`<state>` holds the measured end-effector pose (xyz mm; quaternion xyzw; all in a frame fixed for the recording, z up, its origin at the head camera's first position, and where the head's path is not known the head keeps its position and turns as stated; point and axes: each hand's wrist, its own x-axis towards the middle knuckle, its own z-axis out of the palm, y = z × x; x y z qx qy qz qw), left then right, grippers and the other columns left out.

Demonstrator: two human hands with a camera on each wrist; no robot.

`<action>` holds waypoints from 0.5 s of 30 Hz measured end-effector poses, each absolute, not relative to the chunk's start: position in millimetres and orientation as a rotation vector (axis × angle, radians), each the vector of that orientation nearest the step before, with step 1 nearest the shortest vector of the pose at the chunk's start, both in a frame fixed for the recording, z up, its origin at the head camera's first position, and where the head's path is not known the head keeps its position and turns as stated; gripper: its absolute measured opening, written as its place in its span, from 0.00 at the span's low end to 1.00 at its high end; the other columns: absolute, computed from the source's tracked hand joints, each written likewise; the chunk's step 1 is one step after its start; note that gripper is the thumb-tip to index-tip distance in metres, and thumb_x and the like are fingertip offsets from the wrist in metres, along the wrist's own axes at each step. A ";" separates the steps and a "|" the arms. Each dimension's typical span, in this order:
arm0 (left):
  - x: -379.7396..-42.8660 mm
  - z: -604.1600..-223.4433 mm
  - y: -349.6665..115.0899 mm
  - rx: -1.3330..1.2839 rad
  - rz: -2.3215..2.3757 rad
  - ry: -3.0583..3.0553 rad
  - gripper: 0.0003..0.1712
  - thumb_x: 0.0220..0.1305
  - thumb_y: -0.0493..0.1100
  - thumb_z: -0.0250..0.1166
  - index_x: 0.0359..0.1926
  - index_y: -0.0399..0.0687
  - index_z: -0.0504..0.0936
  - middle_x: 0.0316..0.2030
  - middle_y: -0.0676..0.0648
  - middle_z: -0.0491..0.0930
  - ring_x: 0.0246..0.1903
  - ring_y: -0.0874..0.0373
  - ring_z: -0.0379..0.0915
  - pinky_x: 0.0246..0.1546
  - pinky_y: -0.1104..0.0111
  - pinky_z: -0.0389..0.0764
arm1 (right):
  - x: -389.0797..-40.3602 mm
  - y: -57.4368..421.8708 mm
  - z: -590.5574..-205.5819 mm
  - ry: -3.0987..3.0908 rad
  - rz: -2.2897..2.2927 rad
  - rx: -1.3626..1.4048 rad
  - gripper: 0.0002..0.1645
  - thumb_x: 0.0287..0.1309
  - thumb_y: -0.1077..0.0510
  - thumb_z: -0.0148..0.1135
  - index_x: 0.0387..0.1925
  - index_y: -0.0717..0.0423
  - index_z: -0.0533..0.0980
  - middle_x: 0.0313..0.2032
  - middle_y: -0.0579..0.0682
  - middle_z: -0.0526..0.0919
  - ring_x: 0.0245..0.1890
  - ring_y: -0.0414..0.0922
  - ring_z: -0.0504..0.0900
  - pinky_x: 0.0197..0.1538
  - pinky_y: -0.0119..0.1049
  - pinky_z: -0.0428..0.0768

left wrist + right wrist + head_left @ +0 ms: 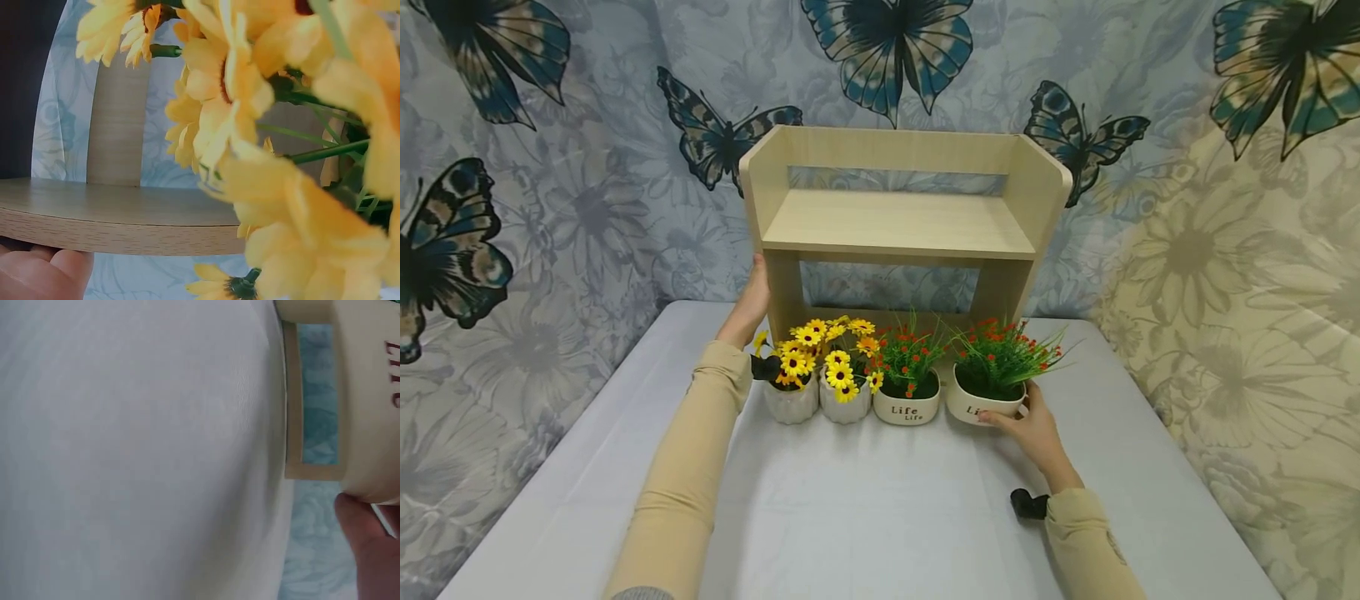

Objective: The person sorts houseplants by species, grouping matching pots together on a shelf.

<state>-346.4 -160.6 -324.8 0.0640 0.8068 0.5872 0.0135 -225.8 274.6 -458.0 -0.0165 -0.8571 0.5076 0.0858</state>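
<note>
A light wooden two-tier shelf stands at the back of the table. My left hand rests against the outer face of its left side panel. With the thumb at the front and fingers round the right side, my right hand grips a cream flowerpot of grass and small red flowers. Lettering on this pot is partly covered by the thumb. Left of it stands a similar pot marked "Life". Two whitish pots of yellow flowers complete the row.
A white cloth covers the table. Butterfly-printed fabric hangs behind and on both sides. The shelf's upper board has side walls and a back rail. Yellow flowers reach close to my left wrist.
</note>
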 end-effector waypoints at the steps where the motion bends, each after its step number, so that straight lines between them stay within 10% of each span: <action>1: -346.4 -324.5 -160.7 0.194 1.825 2.511 0.48 0.57 0.75 0.17 0.70 0.54 0.22 0.70 0.48 0.20 0.66 0.53 0.15 0.64 0.54 0.26 | -224.6 274.7 -455.6 -2.522 1.512 -0.023 0.65 0.44 0.49 0.75 0.71 0.59 0.42 0.66 0.63 0.53 0.64 0.60 0.55 0.59 0.52 0.64; 15: -350.0 -326.9 -161.2 0.214 1.884 2.496 0.49 0.58 0.75 0.18 0.71 0.51 0.24 0.70 0.46 0.21 0.67 0.52 0.15 0.64 0.54 0.26 | -190.9 247.1 -367.9 -2.251 1.329 0.293 0.60 0.45 0.68 0.72 0.72 0.44 0.47 0.66 0.53 0.57 0.63 0.47 0.60 0.56 0.51 0.68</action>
